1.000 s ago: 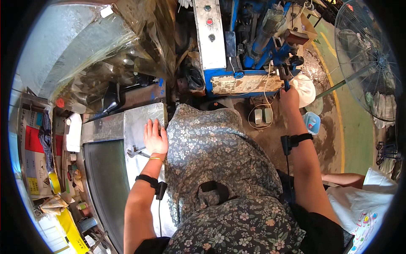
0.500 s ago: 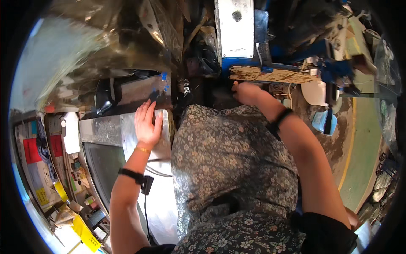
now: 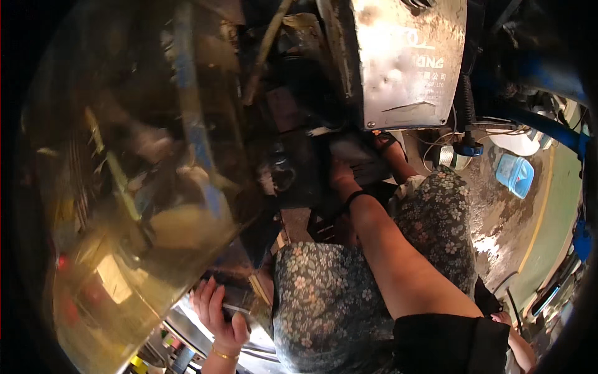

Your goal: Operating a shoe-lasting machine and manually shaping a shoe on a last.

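Note:
My left hand (image 3: pixel 219 311) has its fingers stretched and slightly apart over the corner of a shiny metal table (image 3: pixel 258 340), beside a dark, box-like edge; it holds nothing I can see. My right arm reaches forward between my knees into a dark space under a machine. There my right hand (image 3: pixel 339 173) is dim, close to a pale grey flat surface (image 3: pixel 353 151); its fingers are hidden in shadow. A dark flower-patterned cloth (image 3: pixel 330 299) covers my lap and knees.
Above my right hand hangs a metal machine panel (image 3: pixel 408 81). A clear plastic sheet (image 3: pixel 143 249) fills the left side. My sandalled foot (image 3: pixel 392 149) shows ahead. Right are a black knob screw (image 3: pixel 468 124), a blue container (image 3: pixel 514 176) and another person's forearm (image 3: pixel 520 349).
The view has tipped forward and lower, closer to the machine. My right hand has reached deeper into the dark space between my knees. My left hand stays at the table corner.

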### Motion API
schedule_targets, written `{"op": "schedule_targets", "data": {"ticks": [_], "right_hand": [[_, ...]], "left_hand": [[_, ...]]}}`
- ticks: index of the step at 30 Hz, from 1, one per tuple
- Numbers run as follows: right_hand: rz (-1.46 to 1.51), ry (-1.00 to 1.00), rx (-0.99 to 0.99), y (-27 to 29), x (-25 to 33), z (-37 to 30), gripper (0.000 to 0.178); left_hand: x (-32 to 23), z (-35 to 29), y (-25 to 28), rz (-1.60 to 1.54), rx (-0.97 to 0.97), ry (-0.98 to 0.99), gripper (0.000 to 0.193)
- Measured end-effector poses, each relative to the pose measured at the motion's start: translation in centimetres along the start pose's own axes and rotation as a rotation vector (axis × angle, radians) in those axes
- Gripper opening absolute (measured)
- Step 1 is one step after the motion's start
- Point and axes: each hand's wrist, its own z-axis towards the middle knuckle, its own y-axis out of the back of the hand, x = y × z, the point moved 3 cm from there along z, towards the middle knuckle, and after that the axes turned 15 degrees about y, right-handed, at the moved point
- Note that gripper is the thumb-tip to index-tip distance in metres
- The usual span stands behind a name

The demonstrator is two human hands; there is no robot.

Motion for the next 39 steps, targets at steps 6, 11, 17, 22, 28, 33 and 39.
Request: {"op": "schedule_targets", "data": {"ticks": [6, 11, 17, 22, 28, 33, 39], "right_hand": [[-0.055, 0.063, 0.073, 1.9, 0.6, -3.2, 0.040], [-0.156, 0.178, -0.159, 7.8, 4.2, -9.7, 0.026], [-0.019, 0.323, -0.412, 13.3, 10.4, -18.1, 0.018], [0.296, 0.308, -0.421, 15.2, 11.9, -20.2, 0.025], [1.375, 0.019, -0.465, 10.5, 9.6, -21.7, 0.026], [1.904, -0.209, -0.276, 6.8, 7.7, -21.9, 0.024], [2.643, 0.248, 0.039, 11.4, 9.8, -22.1, 0.024]], "left_hand": [[0.2, 0.2, -0.1, 0.008, -0.031, -0.078, 0.047], [2.0, 0.8, -0.4, -0.085, -0.013, 0.036, 0.046], [1.5, 0.6, 0.1, -0.080, -0.185, -0.135, 0.035], [1.4, 1.0, -0.2, -0.079, -0.316, -0.163, 0.030], [1.8, 0.9, -0.7, -0.104, -0.347, -0.151, 0.030], [1.4, 0.9, -0.6, -0.118, -0.367, -0.155, 0.029], [1.2, 0.8, -0.7, -0.127, -0.385, -0.171, 0.027]]}}
